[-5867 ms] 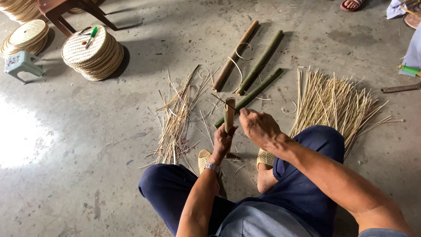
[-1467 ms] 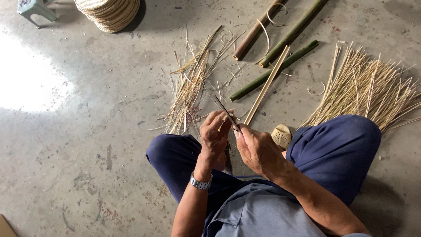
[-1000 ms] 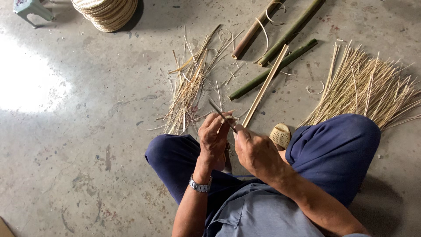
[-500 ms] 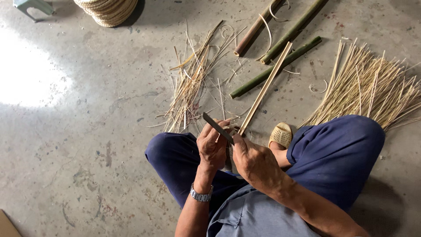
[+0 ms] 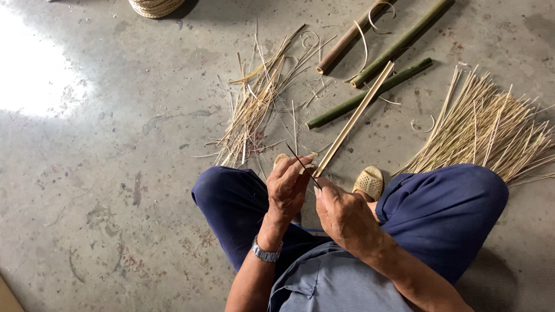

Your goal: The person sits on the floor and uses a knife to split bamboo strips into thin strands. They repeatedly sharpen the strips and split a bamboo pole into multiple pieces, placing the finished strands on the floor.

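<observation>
Bamboo strip (image 5: 354,118) gripped at its near end by left hand (image 5: 287,188), right hand (image 5: 341,211) clenched around dark blade (image 5: 302,165)

Woven stack (image 5: 155,6): cut by top edge. Bamboo strip (image 5: 354,118): near end hidden behind left hand (image 5: 287,188).

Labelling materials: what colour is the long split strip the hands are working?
Pale tan, straw-like: the long split bamboo strip, clearest in the head view.
</observation>
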